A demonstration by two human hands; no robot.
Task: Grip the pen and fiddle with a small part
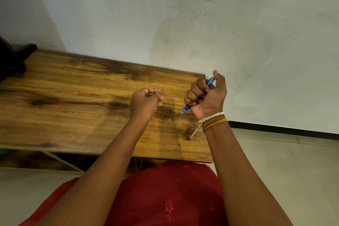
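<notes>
The right hand (205, 95) is clamped in a fist round a blue pen (199, 95), thumb up beside the barrel, the tip pointing down toward the desk (73, 97) near its right end. The left hand (145, 102) hangs above the desk with its fingers curled in, thumb and forefinger pinched on a small pale thing (157, 94) that may be a little spring or ring; it is too small to name for sure. The two hands are apart, the pen lifted clear of the wood.

The work looks to be at the stage of taking the pen apart or putting it together, with one small part held separately. The next move probably calls for bringing the hands together and a finer grip on the barrel than this fist.

The middle of the pen is hidden inside the fingers. A dark object (11, 57) at the desk's far left is cut off by the frame.
</notes>
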